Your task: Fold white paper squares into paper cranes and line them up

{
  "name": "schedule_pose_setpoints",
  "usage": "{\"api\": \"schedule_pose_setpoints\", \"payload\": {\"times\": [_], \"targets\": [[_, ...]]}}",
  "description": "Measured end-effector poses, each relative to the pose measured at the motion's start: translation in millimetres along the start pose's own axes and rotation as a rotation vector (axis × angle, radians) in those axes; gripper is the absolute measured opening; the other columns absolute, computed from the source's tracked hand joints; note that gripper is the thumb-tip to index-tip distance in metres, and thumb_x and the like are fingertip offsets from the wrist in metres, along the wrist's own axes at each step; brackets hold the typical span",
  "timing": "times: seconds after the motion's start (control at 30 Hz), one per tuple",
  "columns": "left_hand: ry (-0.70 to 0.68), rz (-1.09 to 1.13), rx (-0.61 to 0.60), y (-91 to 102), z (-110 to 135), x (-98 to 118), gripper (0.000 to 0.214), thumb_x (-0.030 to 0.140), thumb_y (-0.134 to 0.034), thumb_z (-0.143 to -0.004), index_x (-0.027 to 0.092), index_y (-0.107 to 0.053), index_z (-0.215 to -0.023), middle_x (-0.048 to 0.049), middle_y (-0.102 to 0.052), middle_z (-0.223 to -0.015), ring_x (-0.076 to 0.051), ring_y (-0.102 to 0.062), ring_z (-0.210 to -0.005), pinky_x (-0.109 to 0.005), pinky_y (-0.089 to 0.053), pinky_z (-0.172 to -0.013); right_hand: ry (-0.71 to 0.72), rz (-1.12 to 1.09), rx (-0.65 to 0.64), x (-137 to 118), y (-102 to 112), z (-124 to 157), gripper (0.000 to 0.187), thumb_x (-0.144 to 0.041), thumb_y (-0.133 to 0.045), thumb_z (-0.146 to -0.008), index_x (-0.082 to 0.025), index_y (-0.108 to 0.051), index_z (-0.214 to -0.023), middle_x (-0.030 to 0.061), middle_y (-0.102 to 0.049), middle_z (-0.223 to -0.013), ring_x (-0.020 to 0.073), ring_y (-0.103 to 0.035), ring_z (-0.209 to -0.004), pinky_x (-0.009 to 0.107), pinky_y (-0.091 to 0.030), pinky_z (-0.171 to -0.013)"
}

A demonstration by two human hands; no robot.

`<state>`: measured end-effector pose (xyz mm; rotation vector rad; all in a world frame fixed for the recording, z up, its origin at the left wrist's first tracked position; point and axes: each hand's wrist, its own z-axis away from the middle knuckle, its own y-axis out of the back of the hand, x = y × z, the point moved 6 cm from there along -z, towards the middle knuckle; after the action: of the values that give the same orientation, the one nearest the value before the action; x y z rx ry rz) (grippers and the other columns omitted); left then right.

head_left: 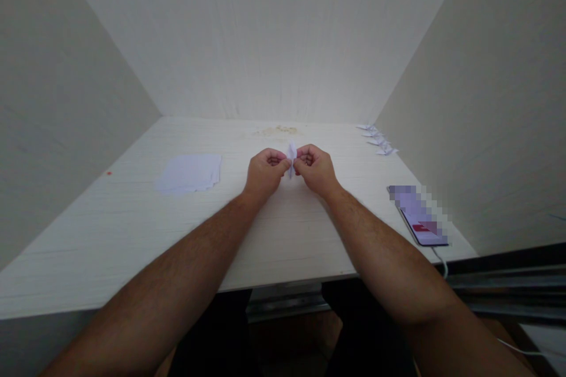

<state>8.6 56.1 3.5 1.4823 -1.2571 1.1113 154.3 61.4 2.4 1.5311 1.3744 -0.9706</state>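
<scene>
White folded paper (292, 149) is positioned over the worktop (283, 235), between the left hand (266, 171) and the right hand (316, 168). Each grip is narrow, holding one side of the paper. A sheet stack (190, 172) lies further left.

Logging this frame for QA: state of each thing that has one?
Left hand, pinching folded paper
Right hand, pinching its other side
Folded paper, upright between both hands
Paper sheets, stacked, edges uneven
Folded pieces, lined up near right wall
Phone, face up, screen lit
Cable, apparently plugged into phone
Table, brownish marks near back wall
</scene>
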Motion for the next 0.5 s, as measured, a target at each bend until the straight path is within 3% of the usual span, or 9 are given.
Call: {"api": "schedule_pose_setpoints", "payload": {"times": [0.5], "targets": [[0.012,0.037,-0.024,-2.0,2.2,2.8,0.015,0.020,-0.072,-0.067,0.017,-0.061,-0.076,0.0019,-0.063,-0.062,-0.009,-0.056,-0.052,-0.022,-0.044,-0.050,-0.055,-0.060,-0.035,-0.5,-0.7,-0.3,0.015,-0.022,-0.065,-0.068,-0.021,-0.057,-0.082,-0.0056,-0.061,-0.060,0.0102,-0.058,-0.052,0.023,-0.046,-0.051]]}}
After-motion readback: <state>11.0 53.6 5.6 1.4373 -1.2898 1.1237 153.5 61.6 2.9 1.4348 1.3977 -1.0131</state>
